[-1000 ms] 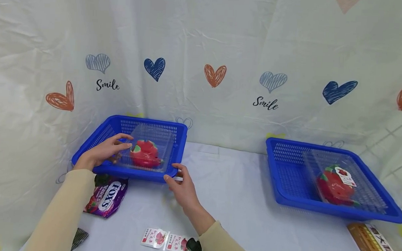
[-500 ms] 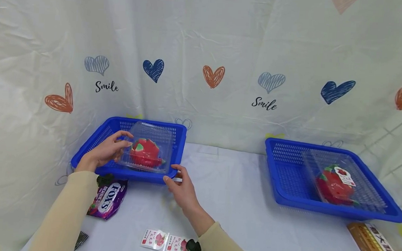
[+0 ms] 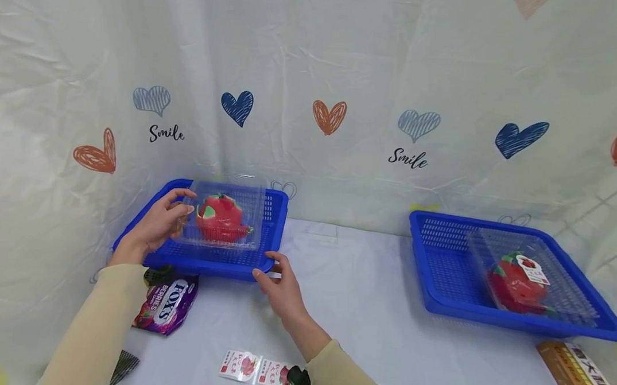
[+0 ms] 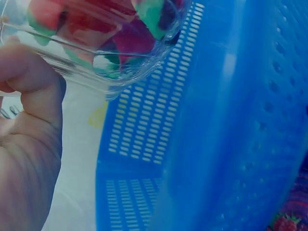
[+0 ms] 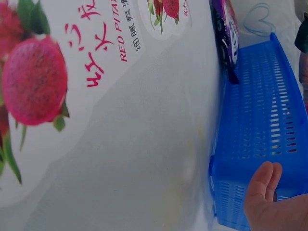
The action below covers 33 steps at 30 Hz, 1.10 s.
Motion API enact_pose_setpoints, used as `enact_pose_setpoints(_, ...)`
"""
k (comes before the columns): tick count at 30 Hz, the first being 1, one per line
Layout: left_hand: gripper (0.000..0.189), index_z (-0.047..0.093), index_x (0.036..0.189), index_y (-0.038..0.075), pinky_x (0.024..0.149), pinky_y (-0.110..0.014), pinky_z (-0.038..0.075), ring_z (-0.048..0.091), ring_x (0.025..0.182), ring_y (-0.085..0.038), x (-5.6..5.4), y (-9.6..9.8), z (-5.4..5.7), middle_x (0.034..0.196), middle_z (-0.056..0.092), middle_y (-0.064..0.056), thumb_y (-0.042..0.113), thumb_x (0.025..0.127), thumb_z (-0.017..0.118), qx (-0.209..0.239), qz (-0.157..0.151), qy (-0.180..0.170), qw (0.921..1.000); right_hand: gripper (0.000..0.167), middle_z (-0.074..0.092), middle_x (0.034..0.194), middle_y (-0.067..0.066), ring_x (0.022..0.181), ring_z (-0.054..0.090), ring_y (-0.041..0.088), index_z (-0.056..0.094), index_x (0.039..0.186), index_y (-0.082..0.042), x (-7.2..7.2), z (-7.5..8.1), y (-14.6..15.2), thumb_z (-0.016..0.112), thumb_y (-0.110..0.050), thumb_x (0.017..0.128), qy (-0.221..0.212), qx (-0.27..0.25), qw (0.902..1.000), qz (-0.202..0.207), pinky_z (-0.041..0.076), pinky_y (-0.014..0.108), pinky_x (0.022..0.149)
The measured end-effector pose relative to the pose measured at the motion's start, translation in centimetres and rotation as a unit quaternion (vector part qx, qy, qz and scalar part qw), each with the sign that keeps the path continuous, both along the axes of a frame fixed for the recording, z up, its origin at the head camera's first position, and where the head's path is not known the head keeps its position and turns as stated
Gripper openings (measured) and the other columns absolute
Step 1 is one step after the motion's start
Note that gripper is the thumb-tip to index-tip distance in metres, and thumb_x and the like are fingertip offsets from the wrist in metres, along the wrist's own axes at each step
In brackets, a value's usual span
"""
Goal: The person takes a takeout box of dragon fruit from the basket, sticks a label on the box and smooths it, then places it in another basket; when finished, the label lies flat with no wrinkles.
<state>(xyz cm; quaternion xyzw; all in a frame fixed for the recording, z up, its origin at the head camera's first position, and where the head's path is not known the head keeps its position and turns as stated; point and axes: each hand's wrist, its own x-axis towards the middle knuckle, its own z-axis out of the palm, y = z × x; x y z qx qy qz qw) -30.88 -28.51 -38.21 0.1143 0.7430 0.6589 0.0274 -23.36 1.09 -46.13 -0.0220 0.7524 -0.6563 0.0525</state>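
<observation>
In the head view, my left hand pinches the left edge of a clear plastic clamshell box. A red dragon fruit with green tips is inside it. The box is raised above the left blue basket, its far edge past the basket's back rim. The left wrist view shows the thumb against the box's side, while the other fingers are mostly cut off. My right hand grips the same basket's near right corner, with thumb and forefinger at the rim.
A second blue basket stands at the right with another boxed dragon fruit, labelled on its lid. A brown box lies before it. A purple Fox's Berries bag lies before the left basket. Dragon-fruit stickers lie near my right sleeve.
My left hand has raised the clamshell box from inside the left basket, up and away from me. The right hand has stayed at the basket's corner.
</observation>
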Motion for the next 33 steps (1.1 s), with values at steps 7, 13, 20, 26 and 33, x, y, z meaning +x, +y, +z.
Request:
enact_pose_setpoints(7, 0.027, 0.044, 0.125, 0.020, 0.044, -0.033, 0.022, 0.032, 0.050, -0.009, -0.1, 1.5, 1.6, 0.073, 0.037, 0.002, 0.011, 0.101, 0.052, 0.068, 0.001, 0.025, 0.9974, 0.047, 0.054, 0.122, 0.005, 0.094, 0.061, 0.015, 0.049, 0.135, -0.029, -0.1, 0.1, 0.1, 0.068, -0.036, 0.092, -0.001, -0.011, 0.9999, 0.003, 0.055, 0.032, 0.081)
enact_pose_setpoints(13, 0.030, 0.043, 0.128, 0.015, 0.050, -0.038, 0.017, 0.030, 0.047, -0.006, -0.4, 4.2, 2.5, 0.078, 0.036, 0.000, 0.007, 0.101, 0.051, 0.113, -0.007, 0.061, 0.9917, 0.046, 0.054, 0.122, 0.006, 0.095, 0.061, 0.016, 0.050, 0.135, -0.028, -0.1, 0.0, 0.2, 0.068, -0.035, 0.092, 0.002, -0.014, 0.9999, 0.000, 0.055, 0.033, 0.081)
enact_pose_setpoints(20, 0.029, 0.048, 0.126, 0.017, 0.042, -0.031, 0.022, 0.033, 0.048, -0.009, -0.1, 8.0, 4.3, 0.076, 0.038, 0.000, 0.009, 0.099, 0.055, 0.130, -0.005, 0.088, 0.9875, 0.048, 0.055, 0.123, 0.005, 0.092, 0.061, 0.015, 0.050, 0.135, -0.029, 0.2, 0.1, 0.0, 0.068, -0.038, 0.092, 0.003, -0.002, 1.0000, -0.004, 0.055, 0.032, 0.079)
enact_pose_setpoints(26, 0.029, 0.049, 0.126, 0.019, 0.040, -0.023, 0.030, 0.033, 0.048, -0.009, 0.1, 10.7, 5.2, 0.075, 0.039, 0.000, 0.011, 0.099, 0.056, 0.131, -0.013, 0.095, 0.9867, 0.048, 0.054, 0.120, 0.005, 0.087, 0.059, 0.014, 0.050, 0.136, -0.027, 0.3, 0.2, 0.1, 0.068, -0.037, 0.092, 0.006, 0.003, 1.0000, -0.003, 0.055, 0.031, 0.077)
enact_pose_setpoints(33, 0.029, 0.050, 0.126, 0.020, 0.041, -0.024, 0.029, 0.032, 0.047, -0.010, 0.0, 12.7, 5.0, 0.076, 0.039, 0.000, 0.012, 0.099, 0.056, 0.127, -0.016, 0.095, 0.9873, 0.047, 0.055, 0.121, 0.006, 0.084, 0.058, 0.014, 0.050, 0.136, -0.028, 0.4, 0.0, 0.3, 0.067, -0.036, 0.093, 0.005, 0.012, 0.9999, -0.002, 0.054, 0.030, 0.073)
